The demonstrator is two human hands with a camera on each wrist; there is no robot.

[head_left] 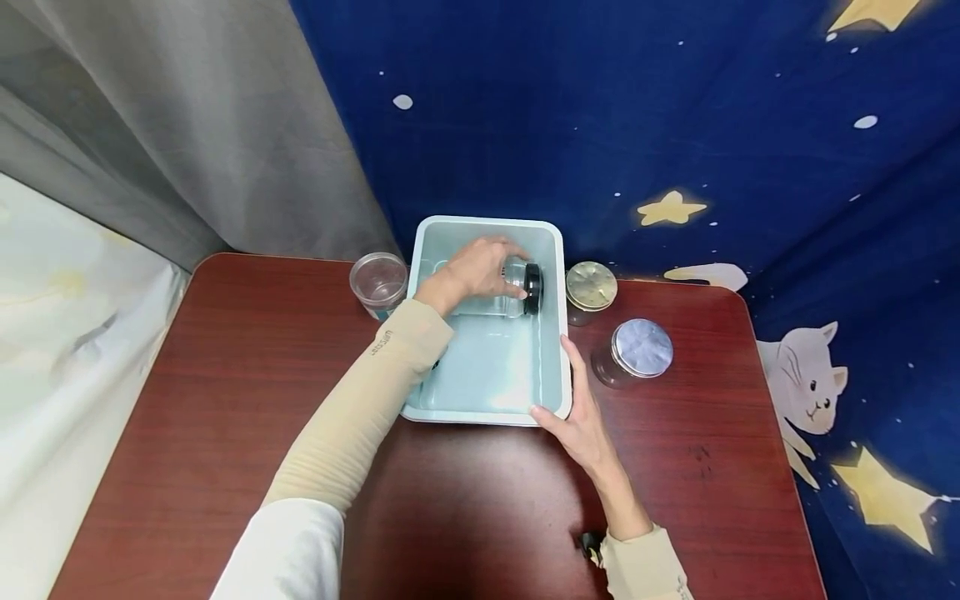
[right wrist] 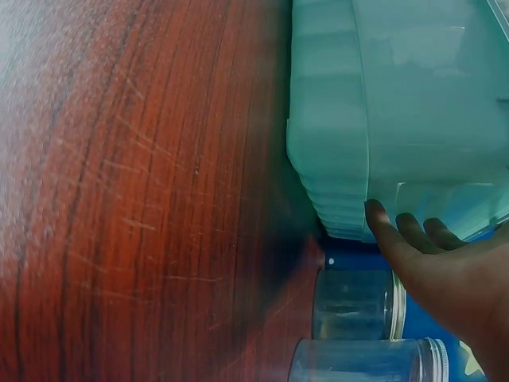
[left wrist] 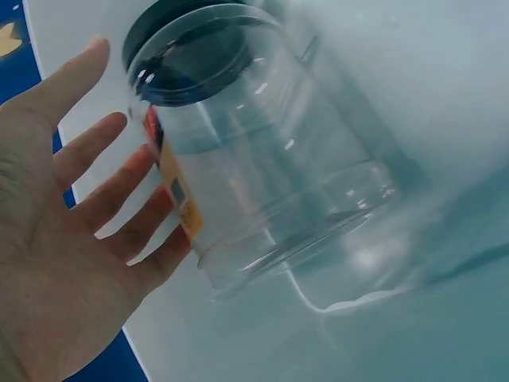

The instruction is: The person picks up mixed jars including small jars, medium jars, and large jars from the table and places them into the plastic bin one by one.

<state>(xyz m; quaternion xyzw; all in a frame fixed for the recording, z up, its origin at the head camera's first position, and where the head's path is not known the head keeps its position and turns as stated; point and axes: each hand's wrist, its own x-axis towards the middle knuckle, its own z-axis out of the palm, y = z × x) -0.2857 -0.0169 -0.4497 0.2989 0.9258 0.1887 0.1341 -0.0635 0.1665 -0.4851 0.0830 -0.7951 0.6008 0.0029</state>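
Observation:
A clear jar with a black lid (head_left: 533, 289) lies on its side in a pale blue plastic bin (head_left: 487, 367). My left hand (head_left: 480, 267) reaches over this jar (left wrist: 262, 151), hiding part of it. In the left wrist view, the fingers (left wrist: 119, 187) are spread and nearly straight, their tips at the jar's yellow-and-red label, while the thumb stands apart. My right hand (head_left: 581, 425) holds the bin's near right corner, thumb over the rim and fingers along the outer right wall. The right wrist view shows its fingertips against the bin wall (right wrist: 437, 103).
To the bin's left stands a clear jar (head_left: 378, 283) without a lid. On its right are a jar with a gold-coloured lid (head_left: 592, 286) and one with a silver lid (head_left: 642, 347). Behind the wooden table (head_left: 247, 358) hangs a blue curtain (head_left: 525, 108).

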